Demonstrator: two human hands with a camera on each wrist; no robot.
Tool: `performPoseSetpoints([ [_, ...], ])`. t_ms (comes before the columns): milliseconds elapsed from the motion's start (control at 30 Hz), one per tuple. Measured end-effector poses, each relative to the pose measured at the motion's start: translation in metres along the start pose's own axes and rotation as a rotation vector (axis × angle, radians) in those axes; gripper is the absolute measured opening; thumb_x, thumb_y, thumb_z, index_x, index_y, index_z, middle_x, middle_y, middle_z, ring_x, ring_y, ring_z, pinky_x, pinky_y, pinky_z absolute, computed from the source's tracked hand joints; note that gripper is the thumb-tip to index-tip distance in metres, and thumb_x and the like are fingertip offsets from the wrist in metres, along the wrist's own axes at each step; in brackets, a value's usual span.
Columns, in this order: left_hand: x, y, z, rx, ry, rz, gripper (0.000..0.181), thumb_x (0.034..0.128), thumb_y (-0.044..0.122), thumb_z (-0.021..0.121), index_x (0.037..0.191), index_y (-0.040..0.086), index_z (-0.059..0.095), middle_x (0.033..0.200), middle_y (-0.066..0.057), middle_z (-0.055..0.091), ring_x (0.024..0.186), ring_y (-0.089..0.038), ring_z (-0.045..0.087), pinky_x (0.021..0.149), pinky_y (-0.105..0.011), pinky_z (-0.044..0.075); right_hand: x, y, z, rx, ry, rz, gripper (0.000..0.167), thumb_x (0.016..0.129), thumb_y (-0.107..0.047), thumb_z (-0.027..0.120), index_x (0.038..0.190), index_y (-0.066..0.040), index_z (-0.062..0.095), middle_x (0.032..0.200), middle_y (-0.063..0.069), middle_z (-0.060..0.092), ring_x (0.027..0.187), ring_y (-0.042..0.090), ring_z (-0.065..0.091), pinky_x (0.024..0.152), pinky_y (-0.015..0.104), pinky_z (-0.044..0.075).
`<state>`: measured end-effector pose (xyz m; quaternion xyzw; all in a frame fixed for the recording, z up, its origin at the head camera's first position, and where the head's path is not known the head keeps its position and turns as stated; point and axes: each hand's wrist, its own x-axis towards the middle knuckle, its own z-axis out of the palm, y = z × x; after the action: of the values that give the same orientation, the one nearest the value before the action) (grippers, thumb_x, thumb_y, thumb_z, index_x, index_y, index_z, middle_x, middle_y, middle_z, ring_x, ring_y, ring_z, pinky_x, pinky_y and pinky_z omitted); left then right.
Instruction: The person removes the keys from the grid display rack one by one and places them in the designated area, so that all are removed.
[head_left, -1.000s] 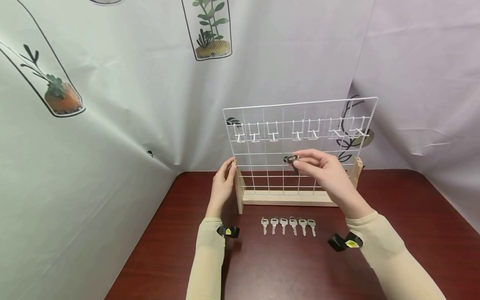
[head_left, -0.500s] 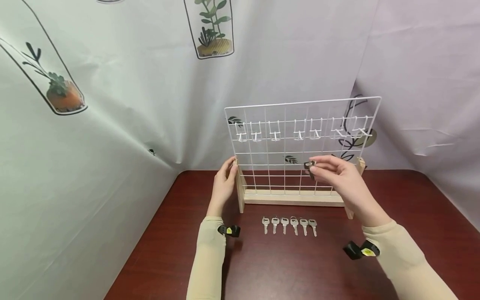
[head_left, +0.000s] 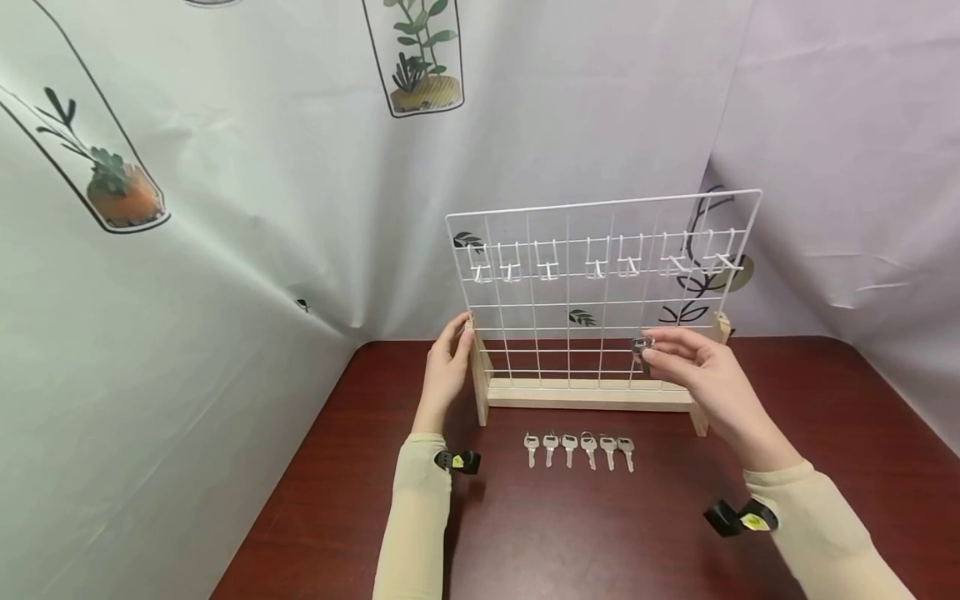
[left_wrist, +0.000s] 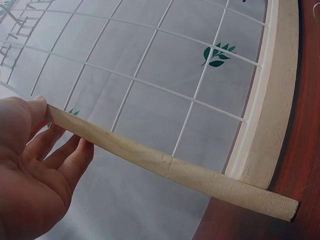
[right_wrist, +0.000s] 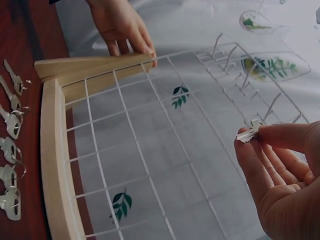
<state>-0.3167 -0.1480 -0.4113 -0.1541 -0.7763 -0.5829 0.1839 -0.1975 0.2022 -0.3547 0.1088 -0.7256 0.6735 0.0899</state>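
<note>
A white wire grid rack (head_left: 603,202) stands in a wooden base (head_left: 585,396). My left hand (head_left: 446,364) grips its left wooden side post (left_wrist: 170,167) near the top, thumb on one side and fingers on the other. Between thumb and fingertips, my right hand (head_left: 701,375) pinches a silver key (right_wrist: 250,132) in front of the grid's lower right part. The fingers hide part of the key in the head view. Several white hooks (head_left: 596,271) hang in a row along the upper grid, with nothing on them.
Several silver keys (head_left: 588,450) with small rings lie in a row on the dark red table (head_left: 540,533), just in front of the rack. Pale printed fabric (head_left: 300,167) hangs behind and to the left.
My right hand has moved rightward and lower with the key, from the grid's middle toward its right side. The left hand keeps its grip on the post.
</note>
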Motion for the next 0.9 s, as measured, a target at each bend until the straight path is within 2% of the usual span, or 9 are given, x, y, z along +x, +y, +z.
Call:
performPoseSetpoints([
  [167,0.0,0.001,0.0,-0.013,-0.006,-0.007,0.038,0.1049,0.023,0.057,0.14,0.009,0.058,0.137,-0.015,0.061,0.127,-0.028,0.058,0.104,-0.046,0.047,-0.004,0.009,-0.006,0.006,0.018,0.004,0.024,0.096,-0.009,0.07,0.12,-0.012,0.07,0.099,-0.007,0.073,0.089,0.005,0.07,0.078,0.021,0.057],
  [400,0.0,0.004,0.0,-0.028,-0.021,-0.007,0.041,0.1056,0.018,0.055,0.142,0.0,0.054,0.139,-0.021,0.058,0.129,-0.034,0.056,0.105,-0.05,0.045,-0.011,0.021,-0.015,0.053,0.019,-0.008,0.026,0.096,-0.004,0.068,0.119,-0.014,0.071,0.098,-0.007,0.074,0.089,0.005,0.07,0.077,0.02,0.057],
  [467,0.0,0.005,0.0,-0.025,-0.021,-0.013,0.041,0.1057,0.017,0.055,0.143,-0.001,0.053,0.14,-0.021,0.058,0.129,-0.034,0.055,0.106,-0.05,0.045,-0.013,0.024,-0.017,0.039,0.018,0.0,0.026,0.096,-0.004,0.068,0.119,-0.015,0.071,0.099,-0.007,0.074,0.088,0.005,0.07,0.077,0.02,0.057],
  [500,0.002,-0.001,0.0,-0.024,-0.019,-0.008,0.041,0.1057,0.018,0.055,0.143,0.0,0.053,0.14,-0.02,0.058,0.129,-0.033,0.056,0.105,-0.049,0.045,-0.014,0.026,-0.017,0.029,0.019,0.005,0.026,0.096,-0.005,0.068,0.119,-0.017,0.071,0.099,-0.008,0.074,0.088,0.005,0.07,0.077,0.02,0.057],
  [667,0.0,-0.002,0.0,-0.023,-0.009,-0.004,0.04,0.105,0.024,0.056,0.141,0.008,0.057,0.139,-0.013,0.06,0.128,-0.027,0.057,0.105,-0.046,0.046,-0.018,0.034,-0.02,0.001,0.025,0.009,0.027,0.097,-0.005,0.068,0.122,-0.014,0.07,0.101,-0.008,0.073,0.088,0.006,0.07,0.077,0.021,0.057],
  [767,0.0,-0.001,0.0,-0.023,-0.012,-0.005,0.039,0.1051,0.024,0.056,0.141,0.009,0.058,0.139,-0.013,0.06,0.128,-0.026,0.057,0.105,-0.045,0.046,-0.02,0.039,-0.022,-0.016,0.024,0.003,0.028,0.097,-0.004,0.067,0.124,-0.01,0.069,0.101,-0.009,0.073,0.088,0.005,0.069,0.076,0.021,0.057],
  [900,0.0,-0.001,0.0,-0.026,-0.016,-0.004,0.039,0.1057,0.021,0.055,0.142,0.007,0.056,0.14,-0.016,0.059,0.128,-0.026,0.057,0.106,-0.045,0.045,-0.023,0.047,-0.022,-0.029,0.02,0.012,0.027,0.097,-0.004,0.066,0.121,-0.014,0.07,0.1,-0.011,0.073,0.088,0.003,0.069,0.076,0.019,0.056],
])
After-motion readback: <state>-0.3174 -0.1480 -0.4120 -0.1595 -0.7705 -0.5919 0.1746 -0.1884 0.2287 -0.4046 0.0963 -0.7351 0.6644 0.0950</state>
